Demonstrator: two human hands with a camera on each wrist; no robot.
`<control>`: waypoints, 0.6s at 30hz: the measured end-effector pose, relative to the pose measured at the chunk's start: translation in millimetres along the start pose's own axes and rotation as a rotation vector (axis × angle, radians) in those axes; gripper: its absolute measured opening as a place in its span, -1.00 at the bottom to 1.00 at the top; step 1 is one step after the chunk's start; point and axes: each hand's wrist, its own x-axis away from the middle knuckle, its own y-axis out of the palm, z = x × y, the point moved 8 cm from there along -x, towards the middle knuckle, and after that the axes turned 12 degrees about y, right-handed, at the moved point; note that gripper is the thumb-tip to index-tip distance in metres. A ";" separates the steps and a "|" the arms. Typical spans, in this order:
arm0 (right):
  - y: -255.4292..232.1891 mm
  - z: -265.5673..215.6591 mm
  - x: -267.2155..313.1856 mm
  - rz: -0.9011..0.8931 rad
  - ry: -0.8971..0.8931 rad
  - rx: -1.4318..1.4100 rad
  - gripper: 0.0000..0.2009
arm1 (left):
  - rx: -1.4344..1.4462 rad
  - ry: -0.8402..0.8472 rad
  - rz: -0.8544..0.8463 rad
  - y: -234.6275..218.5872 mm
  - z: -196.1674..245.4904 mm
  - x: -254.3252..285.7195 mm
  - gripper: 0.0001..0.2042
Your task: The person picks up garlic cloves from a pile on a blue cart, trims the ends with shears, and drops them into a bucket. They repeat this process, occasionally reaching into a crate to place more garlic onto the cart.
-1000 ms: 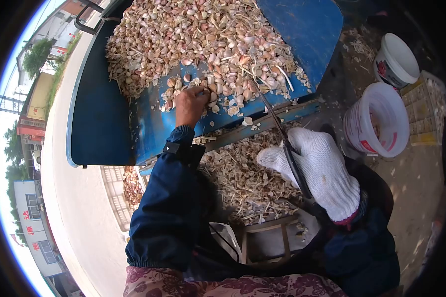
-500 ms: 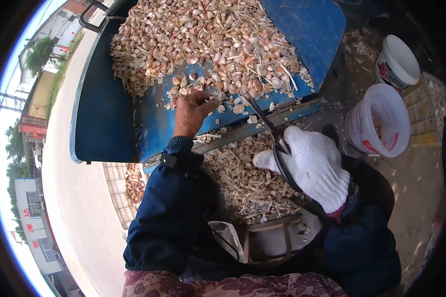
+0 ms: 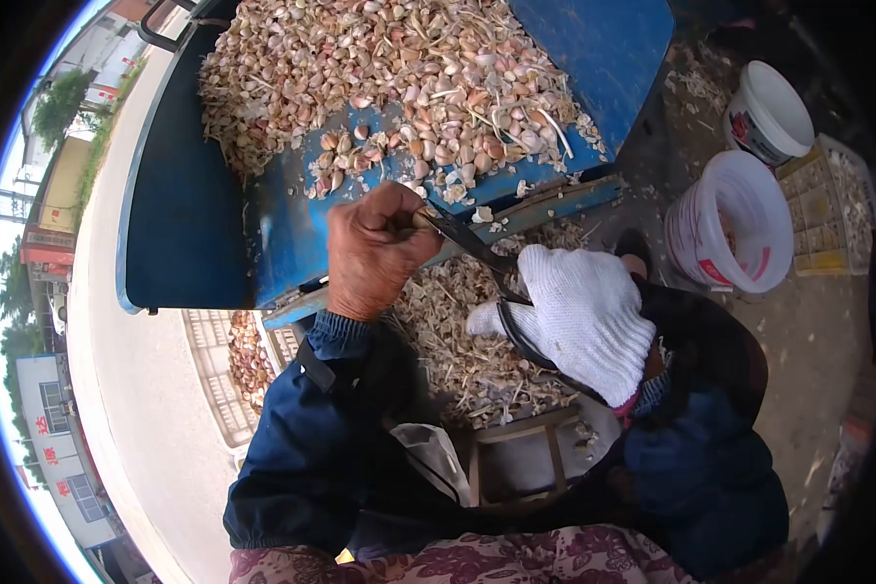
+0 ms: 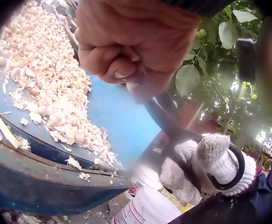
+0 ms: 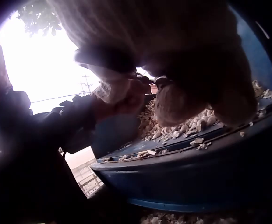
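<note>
My bare left hand (image 3: pixel 375 248) pinches a garlic clove (image 4: pixel 131 86) between thumb and fingers, just in front of the blue metal tray (image 3: pixel 185 214). Most of the clove is hidden by the fingers. In a white knitted glove, my right hand (image 3: pixel 586 316) grips black-handled scissors (image 3: pixel 467 238), thumb and fingers through the loops. The scissors' tips reach right to the left fingertips and the clove. Behind the hands, a large heap of garlic cloves (image 3: pixel 389 73) with dry stalks covers the tray. In the right wrist view the gloved hand is dark and hides the scissors' blades.
Below the tray lies a pile of skins and stalk trimmings (image 3: pixel 477 341). To the right stand two white plastic buckets, the nearer bucket (image 3: pixel 686 234) and the farther bucket (image 3: pixel 749 131), beside a yellowish crate (image 3: pixel 813 209). A white crate (image 3: pixel 209 360) with cloves sits at left.
My left hand has drawn back from the heap toward me, with a clove in its fingers. The right hand has moved left, bringing the scissors' tips to the left fingertips.
</note>
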 end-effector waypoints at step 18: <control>39.6 35.0 23.1 -0.629 0.698 -1.404 -0.58 | 0.762 -0.421 0.197 -5.7 -87.7 -3.7 -0.89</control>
